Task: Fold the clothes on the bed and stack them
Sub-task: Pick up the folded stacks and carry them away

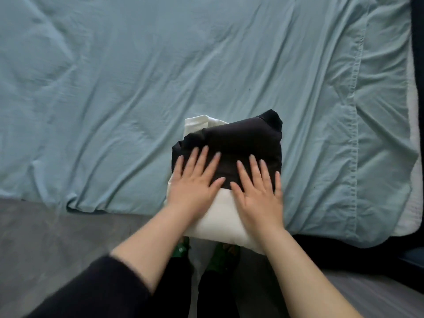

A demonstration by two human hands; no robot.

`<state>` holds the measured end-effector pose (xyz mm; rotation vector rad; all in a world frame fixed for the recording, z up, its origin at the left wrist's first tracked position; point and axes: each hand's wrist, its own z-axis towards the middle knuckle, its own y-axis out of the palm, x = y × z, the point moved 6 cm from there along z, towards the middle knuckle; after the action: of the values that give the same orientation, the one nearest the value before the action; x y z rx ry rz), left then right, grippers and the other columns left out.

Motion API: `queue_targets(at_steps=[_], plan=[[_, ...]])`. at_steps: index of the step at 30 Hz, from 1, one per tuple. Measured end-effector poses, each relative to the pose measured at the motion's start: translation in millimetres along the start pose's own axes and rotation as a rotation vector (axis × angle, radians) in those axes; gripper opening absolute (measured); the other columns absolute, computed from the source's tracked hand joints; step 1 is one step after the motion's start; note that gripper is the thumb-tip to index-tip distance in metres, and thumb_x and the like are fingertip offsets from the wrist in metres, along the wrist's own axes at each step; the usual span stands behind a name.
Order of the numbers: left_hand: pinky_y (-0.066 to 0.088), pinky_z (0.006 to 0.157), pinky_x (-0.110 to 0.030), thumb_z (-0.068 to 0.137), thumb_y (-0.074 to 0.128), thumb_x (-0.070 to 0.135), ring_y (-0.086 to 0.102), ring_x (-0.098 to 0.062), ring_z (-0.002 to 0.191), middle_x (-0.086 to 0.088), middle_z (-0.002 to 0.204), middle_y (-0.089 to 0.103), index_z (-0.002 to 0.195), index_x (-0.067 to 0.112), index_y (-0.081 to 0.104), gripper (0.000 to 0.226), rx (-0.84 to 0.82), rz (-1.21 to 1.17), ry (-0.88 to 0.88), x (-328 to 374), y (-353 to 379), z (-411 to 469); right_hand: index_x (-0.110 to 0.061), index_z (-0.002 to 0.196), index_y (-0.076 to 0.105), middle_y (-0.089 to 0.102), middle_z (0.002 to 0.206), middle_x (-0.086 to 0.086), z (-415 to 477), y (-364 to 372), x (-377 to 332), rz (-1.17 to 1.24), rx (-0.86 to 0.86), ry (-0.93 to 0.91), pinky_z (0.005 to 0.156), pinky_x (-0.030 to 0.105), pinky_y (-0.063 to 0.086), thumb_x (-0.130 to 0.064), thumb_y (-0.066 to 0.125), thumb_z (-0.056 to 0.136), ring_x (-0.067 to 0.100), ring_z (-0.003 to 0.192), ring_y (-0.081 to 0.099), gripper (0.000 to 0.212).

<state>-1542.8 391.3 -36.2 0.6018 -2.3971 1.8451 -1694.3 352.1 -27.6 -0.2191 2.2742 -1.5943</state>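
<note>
Both hands are lying open: we are pressing the left hand point(195, 182) and the right hand point(259, 193) flat, fingers straight and spread, gripping nothing, on the folded black garment point(243, 138). That garment is resting on a folded white garment point(220, 216), the two stacked at the near edge of the blue-sheeted bed point(114, 88).

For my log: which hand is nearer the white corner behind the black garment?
Left. The left hand lies on the near side of the white corner; the right hand rests farther right.
</note>
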Motion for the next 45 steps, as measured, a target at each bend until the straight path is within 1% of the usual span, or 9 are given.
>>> queue_targets(at_steps=[4, 8, 12, 16, 18, 25, 30, 37, 45], plan=[[-0.009, 0.117, -0.050, 0.092, 0.009, 0.068, -0.028, -0.010, 0.143, 0.008, 0.156, -0.031, 0.146, 0.044, -0.023, 0.067, -0.259, -0.028, -0.133, -37.0, 31.2, 10.8, -0.038, 0.150, -0.013, -0.017, 0.160, -0.010, 14.9, 24.1, 48.2, 0.023, -0.222, 0.322, 0.119, 0.051, -0.005, -0.058, 0.009, 0.097, 0.014, 0.149, -0.009, 0.061], [0.012, 0.118, -0.045, 0.100, 0.021, 0.054, 0.007, -0.021, 0.149, -0.004, 0.163, -0.005, 0.153, 0.028, -0.010, 0.067, -0.191, -0.126, -0.282, -46.5, 4.8, -18.9, -0.026, 0.153, 0.013, 0.008, 0.163, -0.002, -4.7, -4.3, 43.4, 0.250, -0.140, 0.460, 0.119, 0.046, 0.008, -0.044, 0.028, 0.101, 0.017, 0.148, 0.010, 0.058], [0.035, 0.105, -0.038, 0.100, 0.032, 0.045, 0.039, -0.022, 0.137, -0.001, 0.157, 0.028, 0.154, 0.021, 0.014, 0.062, -0.218, -0.174, -0.347, -69.4, -39.8, -81.7, -0.027, 0.136, 0.049, 0.043, 0.147, -0.007, -45.6, -44.6, 9.6, 0.273, -0.137, 0.242, 0.113, 0.039, 0.030, -0.037, 0.048, 0.097, 0.015, 0.137, 0.037, 0.041], [0.043, 0.093, -0.034, 0.100, 0.033, 0.037, 0.055, -0.014, 0.119, 0.010, 0.134, 0.057, 0.142, 0.031, 0.039, 0.043, -0.146, -0.218, -0.352, -86.6, -108.5, -138.0, -0.028, 0.099, 0.066, 0.069, 0.093, -0.009, -78.6, -84.0, -43.5, 0.568, -0.371, 0.259, 0.080, 0.024, 0.053, -0.038, 0.054, 0.094, 0.007, 0.091, 0.065, 0.016], [0.045, 0.088, -0.033, 0.100, 0.034, 0.035, 0.059, -0.013, 0.114, 0.013, 0.130, 0.060, 0.136, 0.034, 0.045, 0.038, -0.104, -0.277, -0.354, -90.6, -142.2, -168.8, -0.028, 0.095, 0.066, 0.069, 0.082, -0.004, -93.9, -110.4, -72.8, 0.594, -0.410, 0.214, 0.066, 0.020, 0.053, -0.036, 0.055, 0.094, 0.008, 0.075, 0.067, 0.014], [0.047, 0.086, -0.028, 0.098, 0.043, 0.034, 0.061, -0.011, 0.107, 0.013, 0.120, 0.063, 0.121, 0.039, 0.053, 0.025, -0.092, -0.608, -0.501, -105.7, -178.4, -279.4, -0.023, 0.084, 0.067, 0.072, 0.074, 0.002, -145.1, -166.0, -122.2, 0.474, -0.491, 0.041, 0.068, 0.030, 0.051, -0.031, 0.057, 0.094, 0.006, 0.059, 0.059, 0.016], [0.050, 0.087, -0.032, 0.096, 0.051, 0.010, 0.065, -0.025, 0.091, -0.007, 0.104, 0.068, 0.111, 0.018, 0.061, 0.020, 0.117, -1.039, -0.871, -112.8, -166.9, -349.7, -0.012, 0.081, 0.064, 0.068, 0.063, 0.000, -152.3, -155.6, -132.6, 0.442, -0.583, 0.028, 0.047, 0.021, 0.043, -0.021, 0.054, 0.096, 0.009, 0.049, 0.057, 0.020], [0.039, 0.052, -0.026, 0.098, 0.047, 0.007, 0.060, -0.019, 0.062, -0.004, 0.083, 0.067, 0.095, 0.015, 0.061, 0.017, 0.492, -1.444, -1.421, -119.7, -111.5, -454.9, -0.011, 0.083, 0.061, 0.068, 0.066, 0.005, -172.4, -88.4, -191.9, 0.244, -0.789, -0.110, 0.041, 0.018, 0.040, -0.016, 0.052, 0.096, 0.011, 0.042, 0.055, 0.016], [0.052, 0.069, -0.033, 0.099, 0.045, 0.008, 0.066, -0.021, 0.069, -0.007, 0.082, 0.070, 0.087, 0.017, 0.066, 0.026, 0.878, -1.514, -1.717, -147.2, -84.9, -598.6, -0.014, 0.098, 0.059, 0.067, 0.073, 0.005, -260.3, -38.8, -397.8, 0.082, -1.038, -0.523, 0.045, 0.021, 0.036, -0.017, 0.048, 0.097, 0.016, 0.051, 0.057, 0.012]])
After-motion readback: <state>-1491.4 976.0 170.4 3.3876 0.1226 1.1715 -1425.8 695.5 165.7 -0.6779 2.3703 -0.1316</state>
